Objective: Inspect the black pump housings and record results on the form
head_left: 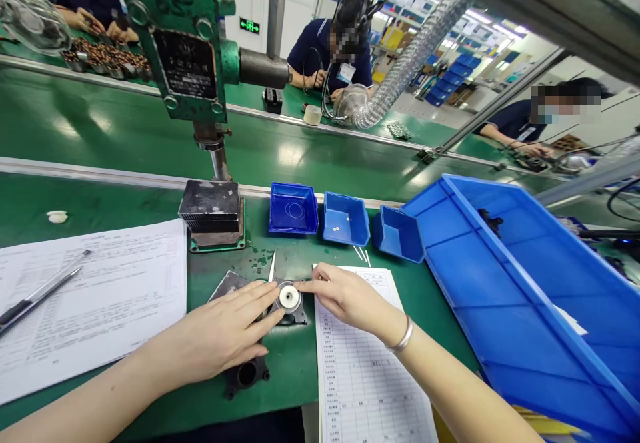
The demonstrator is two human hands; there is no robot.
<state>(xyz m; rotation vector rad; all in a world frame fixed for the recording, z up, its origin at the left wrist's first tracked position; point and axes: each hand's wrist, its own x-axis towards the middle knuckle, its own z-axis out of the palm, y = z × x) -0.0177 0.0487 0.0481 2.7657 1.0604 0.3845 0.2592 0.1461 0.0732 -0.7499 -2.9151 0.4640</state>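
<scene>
A dark metal housing (299, 315) with a round white part (289, 297) in its middle lies on the green bench. My left hand (220, 329) is spread flat, its fingertips at the housing's left side. From the right, my right hand (345, 296) touches the ring's edge with its outstretched index finger; the other fingers are curled loosely. Neither hand grips anything that I can see. Partly under my left hand are a grey metal plate (231, 284) and a second dark part (247, 375) with a round hole. A pointed white tool (272, 266) stands out behind my left fingertips.
A green press (183, 63) with a metal block (210, 206) stands behind. Three blue trays (345, 219) line the bench's back; a large blue bin (480, 283) is at right. Printed sheets (370, 363) lie right, more papers (125, 283) and pens left. Other people work across the bench.
</scene>
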